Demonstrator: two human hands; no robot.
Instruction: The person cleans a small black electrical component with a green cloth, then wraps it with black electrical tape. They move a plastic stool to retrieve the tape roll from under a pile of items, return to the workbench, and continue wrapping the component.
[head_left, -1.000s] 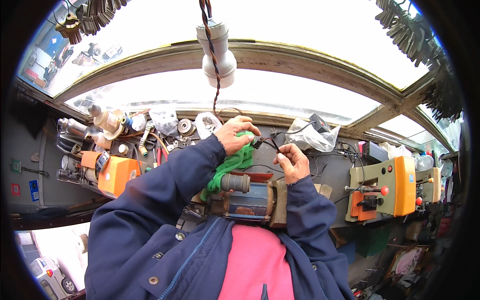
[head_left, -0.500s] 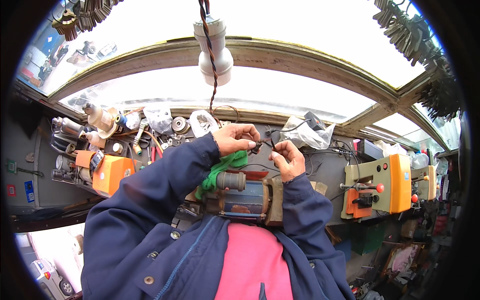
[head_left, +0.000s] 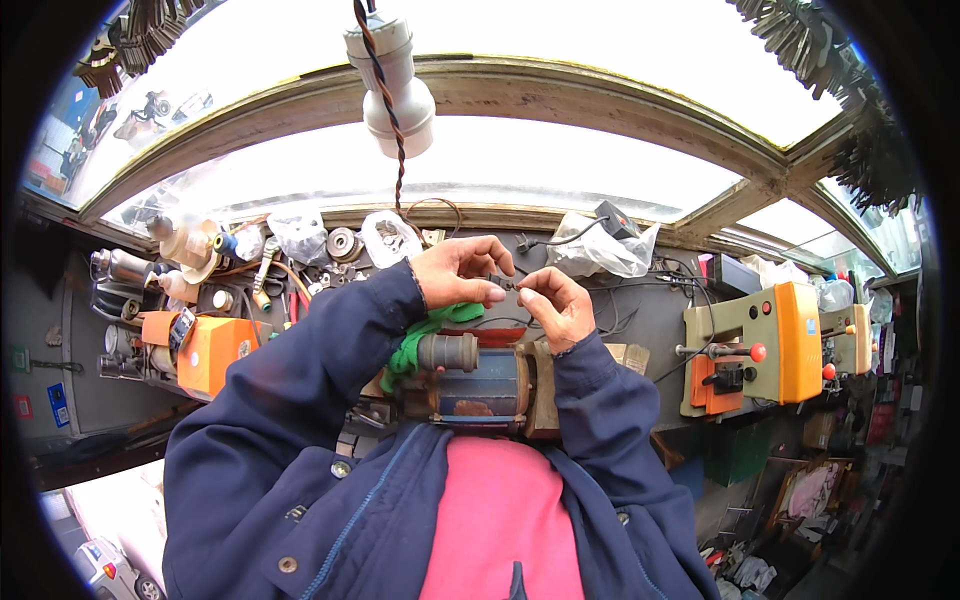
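Above the bench my left hand (head_left: pixel 456 272) and my right hand (head_left: pixel 563 308) nearly meet, fingertips pinched. Between them is a small dark piece (head_left: pixel 508 283), too small to name; both hands' fingertips appear to be on it. Directly below stands a blue, worn motor-like machine (head_left: pixel 480 385) with a grey cylindrical part (head_left: pixel 448 352) on its left side. Beside that, under my left wrist, a green cloth (head_left: pixel 408 355) lies bunched up. A flat red strip (head_left: pixel 500 336) shows just behind the machine.
At the right stands an orange and beige key-cutting machine (head_left: pixel 755 345) with a red-knobbed lever. An orange machine (head_left: pixel 215 350), bottles and tools crowd the left. A white lamp socket (head_left: pixel 398 100) hangs on a twisted cord. Behind are plastic bags (head_left: pixel 600 245) and a window frame.
My right hand has moved left toward my left hand, and the fingertips are closer together. The dark end that showed at my right fingers is now hidden. The whole view has shifted slightly.
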